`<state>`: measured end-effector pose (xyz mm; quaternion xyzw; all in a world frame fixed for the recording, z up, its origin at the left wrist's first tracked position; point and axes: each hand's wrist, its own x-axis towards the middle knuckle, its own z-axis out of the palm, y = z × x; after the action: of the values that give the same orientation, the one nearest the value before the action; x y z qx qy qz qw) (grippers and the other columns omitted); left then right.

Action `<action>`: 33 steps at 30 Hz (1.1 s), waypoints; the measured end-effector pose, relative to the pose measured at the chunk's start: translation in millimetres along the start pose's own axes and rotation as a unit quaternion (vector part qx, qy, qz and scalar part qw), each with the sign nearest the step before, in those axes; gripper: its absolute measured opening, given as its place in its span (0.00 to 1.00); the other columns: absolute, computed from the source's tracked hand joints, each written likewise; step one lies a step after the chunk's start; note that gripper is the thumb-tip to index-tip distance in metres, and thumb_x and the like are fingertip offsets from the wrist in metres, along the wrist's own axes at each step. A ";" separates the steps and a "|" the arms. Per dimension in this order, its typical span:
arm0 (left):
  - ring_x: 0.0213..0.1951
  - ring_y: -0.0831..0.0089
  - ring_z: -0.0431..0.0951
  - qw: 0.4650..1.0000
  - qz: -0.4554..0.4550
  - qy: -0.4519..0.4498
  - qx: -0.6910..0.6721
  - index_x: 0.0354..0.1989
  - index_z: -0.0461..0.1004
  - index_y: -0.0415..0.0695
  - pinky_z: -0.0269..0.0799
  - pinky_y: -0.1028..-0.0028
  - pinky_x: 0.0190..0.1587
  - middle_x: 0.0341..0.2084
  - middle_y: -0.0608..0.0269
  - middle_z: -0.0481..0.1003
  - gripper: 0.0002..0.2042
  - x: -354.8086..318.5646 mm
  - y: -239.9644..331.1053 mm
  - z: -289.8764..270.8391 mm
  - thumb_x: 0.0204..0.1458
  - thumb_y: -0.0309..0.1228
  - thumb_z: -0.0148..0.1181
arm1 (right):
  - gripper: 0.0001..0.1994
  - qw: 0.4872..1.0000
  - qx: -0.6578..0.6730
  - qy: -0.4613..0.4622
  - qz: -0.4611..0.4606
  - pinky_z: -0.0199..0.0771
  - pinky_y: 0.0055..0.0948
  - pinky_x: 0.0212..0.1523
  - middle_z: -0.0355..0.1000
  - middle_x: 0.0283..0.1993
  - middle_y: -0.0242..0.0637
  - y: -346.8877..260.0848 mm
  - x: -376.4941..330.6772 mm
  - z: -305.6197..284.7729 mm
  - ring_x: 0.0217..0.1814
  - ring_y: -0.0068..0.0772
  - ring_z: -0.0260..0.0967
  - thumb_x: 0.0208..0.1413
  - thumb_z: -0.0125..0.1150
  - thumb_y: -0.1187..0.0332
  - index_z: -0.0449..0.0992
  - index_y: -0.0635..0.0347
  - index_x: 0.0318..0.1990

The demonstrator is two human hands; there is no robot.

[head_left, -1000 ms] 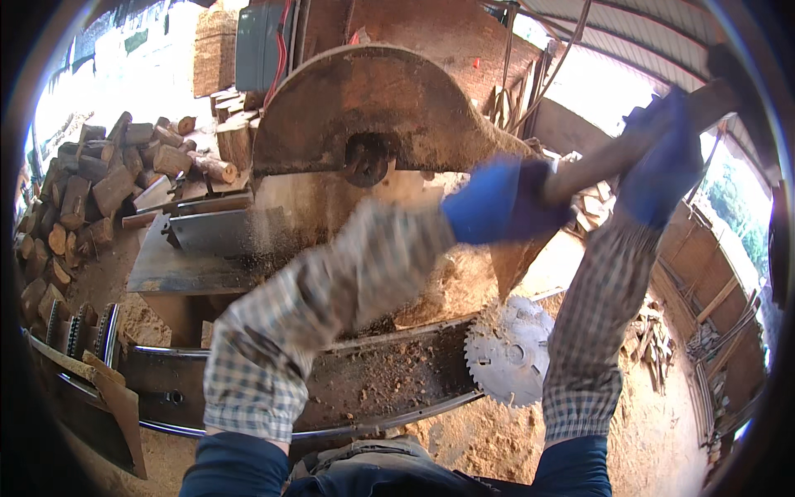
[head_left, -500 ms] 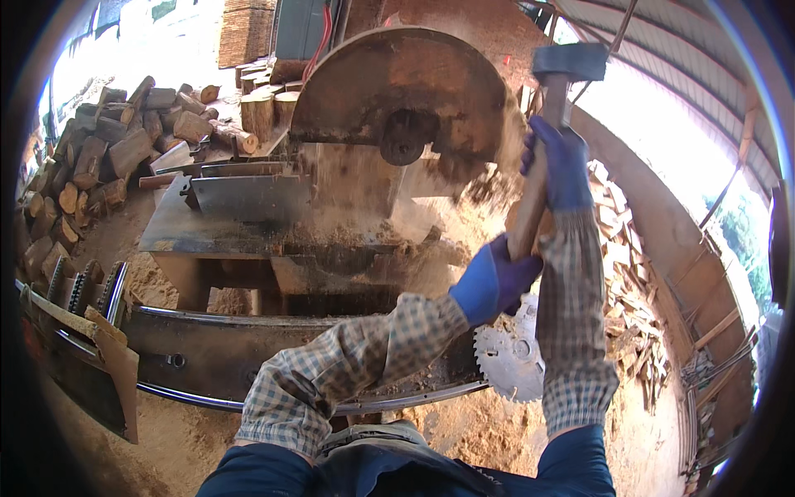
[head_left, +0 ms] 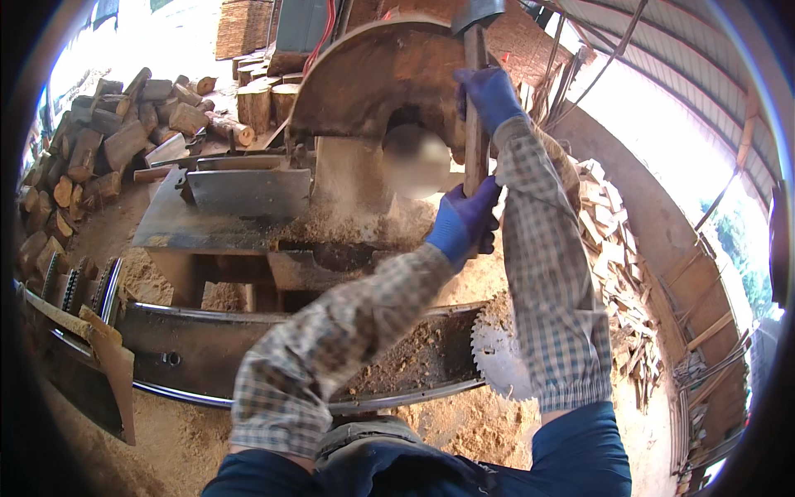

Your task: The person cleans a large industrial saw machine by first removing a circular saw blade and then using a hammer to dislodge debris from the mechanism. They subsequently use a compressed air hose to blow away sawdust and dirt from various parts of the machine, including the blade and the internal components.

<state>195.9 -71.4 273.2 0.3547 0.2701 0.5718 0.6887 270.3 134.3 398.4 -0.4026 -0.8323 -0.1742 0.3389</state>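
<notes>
My right hand, in a blue-purple glove, grips the wooden handle of a sledgehammer just below its dark metal head. Lower on the same handle, my left hand, gloved alike, is wrapped round the grip end. The hammer stands nearly upright in the air, its head at the top edge of the picture. Behind it rises a large rusty half-round plate of a machine; a blurred patch hides its hub. Sawdust lies over the machine's steel table.
A toothed circular blade sits at the right end of the near metal beam. Cut logs are heaped at the far left. Split wood is piled along the right-hand wall. Sawdust covers the floor.
Both hands and the hammer have swung left and upward, and the handle is now closer to vertical. The streaks of dust in front of the plate have thinned.
</notes>
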 end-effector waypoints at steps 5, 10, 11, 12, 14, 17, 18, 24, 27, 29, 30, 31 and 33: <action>0.12 0.76 0.68 0.998 0.031 -0.047 0.022 0.37 0.68 0.39 0.67 0.72 0.13 0.18 0.64 0.70 0.16 -80.3 -6.9 3.1 0.56 0.39 0.64 | 0.12 0.851 0.481 0.001 0.210 0.71 0.32 0.16 0.71 0.22 0.35 -98.6 -70.0 -61.8 0.16 0.28 0.68 0.57 0.68 0.65 0.75 0.66 0.32; 0.16 0.81 0.71 0.970 0.169 -0.094 0.146 0.39 0.70 0.38 0.67 0.77 0.15 0.19 0.68 0.71 0.15 -97.4 31.1 -2.8 0.57 0.37 0.65 | 0.14 0.849 0.496 0.157 0.094 0.70 0.26 0.16 0.70 0.22 0.33 -184.7 -73.0 -154.6 0.17 0.24 0.69 0.60 0.64 0.61 0.74 0.65 0.35; 0.16 0.82 0.71 0.948 0.232 -0.132 0.171 0.39 0.71 0.38 0.68 0.77 0.15 0.20 0.68 0.72 0.14 -82.8 52.0 4.2 0.57 0.37 0.65 | 0.16 0.870 0.446 0.186 0.103 0.69 0.27 0.17 0.69 0.19 0.33 -179.7 -52.8 -182.1 0.18 0.26 0.69 0.61 0.62 0.59 0.74 0.63 0.29; 0.16 0.82 0.71 0.916 0.293 -0.162 0.219 0.40 0.72 0.38 0.68 0.77 0.15 0.20 0.68 0.73 0.15 -65.4 85.9 5.5 0.57 0.38 0.65 | 0.16 0.872 0.426 0.242 -0.006 0.68 0.28 0.18 0.69 0.18 0.33 -177.9 -34.1 -198.8 0.18 0.26 0.69 0.62 0.60 0.60 0.74 0.61 0.25; 0.16 0.81 0.72 0.859 0.371 -0.182 0.302 0.40 0.73 0.39 0.69 0.77 0.14 0.20 0.66 0.74 0.16 -38.6 156.2 4.0 0.59 0.40 0.64 | 0.15 0.800 0.484 0.346 -0.082 0.64 0.27 0.17 0.72 0.18 0.32 -195.0 6.9 -222.0 0.16 0.28 0.66 0.59 0.65 0.59 0.75 0.61 0.28; 0.16 0.80 0.73 0.881 0.356 -0.179 0.253 0.41 0.73 0.39 0.70 0.77 0.15 0.19 0.64 0.74 0.17 -20.5 161.6 6.4 0.59 0.43 0.63 | 0.16 0.875 0.251 0.349 -0.224 0.67 0.31 0.20 0.69 0.17 0.34 -165.8 42.3 -203.5 0.18 0.28 0.68 0.63 0.56 0.64 0.73 0.63 0.25; 0.17 0.80 0.73 0.903 0.327 -0.143 0.240 0.41 0.73 0.39 0.70 0.77 0.15 0.19 0.64 0.73 0.18 -9.1 140.8 -27.0 0.59 0.43 0.63 | 0.16 0.895 0.303 0.314 -0.094 0.70 0.35 0.24 0.72 0.20 0.38 -171.9 39.9 -147.1 0.23 0.33 0.73 0.63 0.56 0.63 0.74 0.64 0.26; 0.14 0.75 0.68 0.994 0.086 0.026 -0.068 0.37 0.68 0.41 0.66 0.72 0.16 0.17 0.67 0.67 0.13 -53.1 63.2 -16.0 0.54 0.37 0.62 | 0.21 0.932 0.328 -0.095 0.122 0.80 0.33 0.28 0.77 0.27 0.46 -143.9 32.7 -18.0 0.26 0.35 0.78 0.61 0.61 0.55 0.80 0.71 0.36; 0.15 0.78 0.70 0.989 0.148 0.025 -0.013 0.39 0.68 0.40 0.70 0.76 0.15 0.18 0.66 0.70 0.13 -71.8 60.7 -43.0 0.57 0.36 0.63 | 0.19 0.927 0.367 -0.028 0.066 0.79 0.34 0.25 0.77 0.24 0.41 -188.8 22.5 -25.9 0.22 0.34 0.76 0.61 0.59 0.57 0.79 0.69 0.32; 0.15 0.79 0.71 0.965 0.252 0.039 0.059 0.39 0.69 0.40 0.68 0.77 0.14 0.18 0.67 0.71 0.13 -75.5 74.4 -74.1 0.57 0.35 0.63 | 0.20 0.922 0.386 0.036 0.000 0.78 0.36 0.24 0.76 0.23 0.41 -242.3 31.4 -43.2 0.21 0.36 0.76 0.62 0.56 0.56 0.78 0.68 0.30; 0.16 0.80 0.71 0.950 0.284 0.030 0.124 0.40 0.70 0.41 0.68 0.77 0.14 0.18 0.67 0.71 0.12 -81.3 94.9 -78.7 0.59 0.35 0.62 | 0.16 0.931 0.352 0.064 -0.069 0.76 0.32 0.26 0.76 0.22 0.37 -252.0 41.0 -61.0 0.22 0.29 0.74 0.61 0.60 0.58 0.79 0.64 0.29; 0.15 0.81 0.71 0.943 0.301 0.009 0.142 0.40 0.70 0.41 0.68 0.77 0.14 0.18 0.67 0.71 0.12 -88.5 118.5 -77.0 0.59 0.35 0.62 | 0.13 0.934 0.315 0.095 -0.138 0.74 0.28 0.28 0.75 0.22 0.33 -258.5 56.4 -81.7 0.23 0.23 0.73 0.60 0.64 0.61 0.80 0.60 0.28; 0.14 0.81 0.70 0.940 0.309 -0.076 0.121 0.39 0.70 0.41 0.67 0.77 0.14 0.17 0.67 0.71 0.11 -76.3 138.4 -35.7 0.59 0.35 0.63 | 0.11 0.859 -0.233 0.275 -0.365 0.75 0.29 0.29 0.78 0.24 0.36 -222.1 79.1 -147.2 0.23 0.28 0.75 0.58 0.63 0.64 0.80 0.59 0.28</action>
<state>70.3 -126.6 359.5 0.5434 0.1614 0.6909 0.4487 122.4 -41.5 554.8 -0.0732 -0.7276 -0.5778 0.3625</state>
